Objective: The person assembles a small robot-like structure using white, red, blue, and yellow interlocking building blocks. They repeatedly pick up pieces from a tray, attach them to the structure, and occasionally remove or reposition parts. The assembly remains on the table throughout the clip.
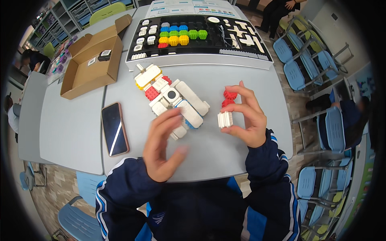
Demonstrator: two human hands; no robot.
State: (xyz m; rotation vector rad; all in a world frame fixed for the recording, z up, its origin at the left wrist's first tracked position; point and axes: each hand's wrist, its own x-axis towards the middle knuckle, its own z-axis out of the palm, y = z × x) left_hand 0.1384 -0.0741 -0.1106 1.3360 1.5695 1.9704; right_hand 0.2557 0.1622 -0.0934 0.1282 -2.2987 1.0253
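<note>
My right hand (pixel 254 125) pinches a small stack of white ribbed building pieces (pixel 224 119) between thumb and fingers, over the right part of the grey table. Two round, studded red blocks (pixel 230 94) show just beyond its fingers; whether the hand touches them I cannot tell. My left hand (pixel 160 154), a little blurred, has its fingers apart and nothing in it. Its fingertips hover at the near end of an assembled block model (pixel 160 107) of white, red, yellow and blue parts. Whether they touch the model is unclear.
A kit tray (pixel 193 61) with coloured blocks and white connectors stands at the back, a printed sheet (pixel 189 7) behind it. On the left are an open cardboard box (pixel 86 82) and a phone (pixel 113 128). Blue chairs (pixel 295 74) stand at the right; other people are around.
</note>
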